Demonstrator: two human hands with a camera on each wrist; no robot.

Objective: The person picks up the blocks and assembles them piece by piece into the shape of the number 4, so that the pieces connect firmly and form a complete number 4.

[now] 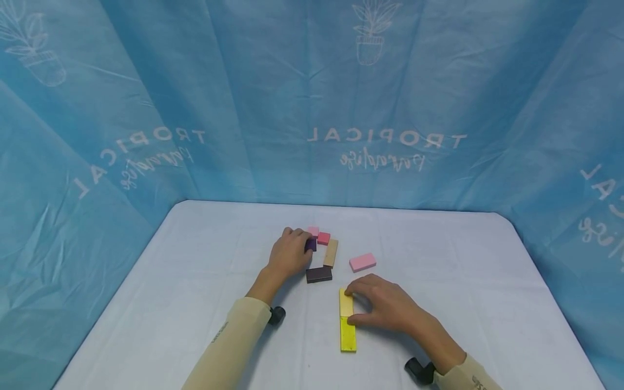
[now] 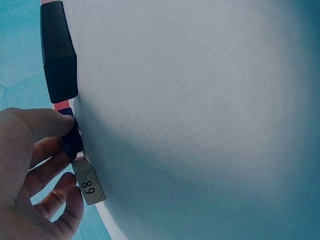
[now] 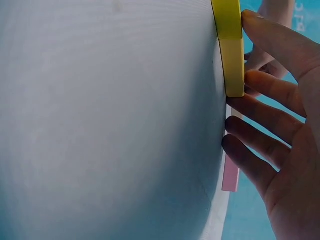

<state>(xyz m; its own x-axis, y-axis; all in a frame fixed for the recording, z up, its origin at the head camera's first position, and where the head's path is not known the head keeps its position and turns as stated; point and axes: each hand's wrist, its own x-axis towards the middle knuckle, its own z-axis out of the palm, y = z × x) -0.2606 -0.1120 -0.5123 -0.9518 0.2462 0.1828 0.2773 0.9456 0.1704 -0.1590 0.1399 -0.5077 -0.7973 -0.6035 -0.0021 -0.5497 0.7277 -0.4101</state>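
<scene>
Likely arranging: mid-frame, left hand (image 1: pixel 288 254) pinches purple block (image 1: pixel 312 245); right hand (image 1: pixel 387 304), fingers spread, touches yellow blocks (image 1: pixel 348 337); next seemingly needs careful alignment

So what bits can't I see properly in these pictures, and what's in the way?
- Purple block: in the head view, the left hand covers part of it.
- Bright yellow block: in the right wrist view, the top edge of the picture cuts it off.
- Long pink block: in the right wrist view, the right hand hides part of it.
- Left sleeve printing: too small to read in the head view.
</scene>
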